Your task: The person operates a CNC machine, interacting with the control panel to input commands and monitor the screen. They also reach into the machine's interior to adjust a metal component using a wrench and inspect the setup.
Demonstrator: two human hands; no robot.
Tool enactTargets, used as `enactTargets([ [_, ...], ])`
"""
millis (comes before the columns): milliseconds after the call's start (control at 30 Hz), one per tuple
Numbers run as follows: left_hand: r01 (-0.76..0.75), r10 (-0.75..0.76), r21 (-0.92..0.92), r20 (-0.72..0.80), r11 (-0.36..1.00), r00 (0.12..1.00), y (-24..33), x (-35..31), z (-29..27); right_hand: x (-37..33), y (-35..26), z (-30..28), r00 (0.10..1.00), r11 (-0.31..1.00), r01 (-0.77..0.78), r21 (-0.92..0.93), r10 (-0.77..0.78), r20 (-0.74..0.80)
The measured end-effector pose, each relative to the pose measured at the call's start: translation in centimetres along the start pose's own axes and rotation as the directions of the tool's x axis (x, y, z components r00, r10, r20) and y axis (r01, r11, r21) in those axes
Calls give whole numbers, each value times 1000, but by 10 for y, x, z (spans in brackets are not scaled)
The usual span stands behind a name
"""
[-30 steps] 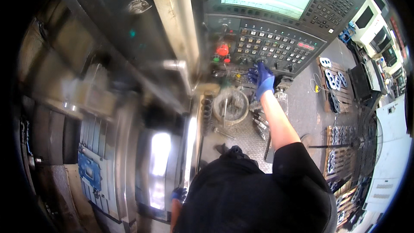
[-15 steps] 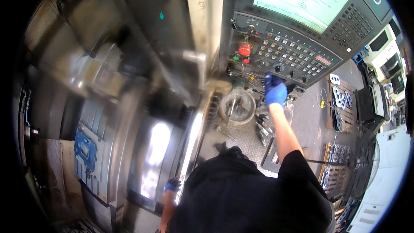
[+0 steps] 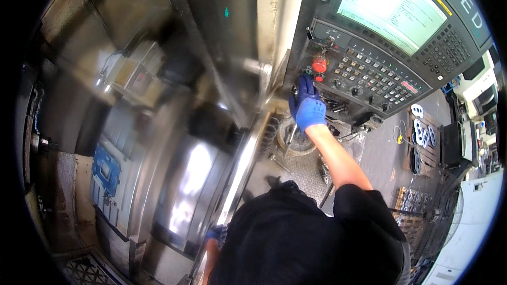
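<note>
We face the machine bay, spread across our left. At upper right is the dark control panel. Inside the bay sits a blue plate. Our gloved right hand reaches the panel's lower-left corner, fingers stretched out. Our left hand is by the bay's edge; we cannot tell its grip. A red knob stands just beyond the right fingertips.

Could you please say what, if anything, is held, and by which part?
The right hand holds nothing, fingers at the control panel. Whether the left hand holds anything cannot be told.
</note>
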State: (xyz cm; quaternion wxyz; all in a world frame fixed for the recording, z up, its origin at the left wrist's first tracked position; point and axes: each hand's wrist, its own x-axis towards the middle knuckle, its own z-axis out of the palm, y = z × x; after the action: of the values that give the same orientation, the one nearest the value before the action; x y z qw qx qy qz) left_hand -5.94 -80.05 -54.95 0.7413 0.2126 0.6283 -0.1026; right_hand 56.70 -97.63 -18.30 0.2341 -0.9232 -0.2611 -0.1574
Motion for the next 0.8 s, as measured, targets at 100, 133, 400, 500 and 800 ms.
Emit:
enactTargets([
  [100, 75, -68, -171, 45, 982, 997, -16, 13, -16, -1, 1, 0, 1000, 999, 10, 53, -9, -20],
  [133, 67, -60, -152, 49, 986, 997, -20, 14, -20, -2, 2, -2, 1000, 998, 0, 58, 0, -4],
  [400, -257, 250, 295, 62, 920, 966, 22, -8, -3, -56, 39, -6, 965, 909, -259, 326, 232, 119],
  [500, -127, 127, 227, 15, 966, 992, 39, -2, 9, -73, 74, -8, 885, 751, -434, 497, 459, 78],
  [800, -205, 192, 765, 108, 611, 975, 60, 8, 21, -27, 164, -53, 856, 868, -496, -6, 487, -175],
])
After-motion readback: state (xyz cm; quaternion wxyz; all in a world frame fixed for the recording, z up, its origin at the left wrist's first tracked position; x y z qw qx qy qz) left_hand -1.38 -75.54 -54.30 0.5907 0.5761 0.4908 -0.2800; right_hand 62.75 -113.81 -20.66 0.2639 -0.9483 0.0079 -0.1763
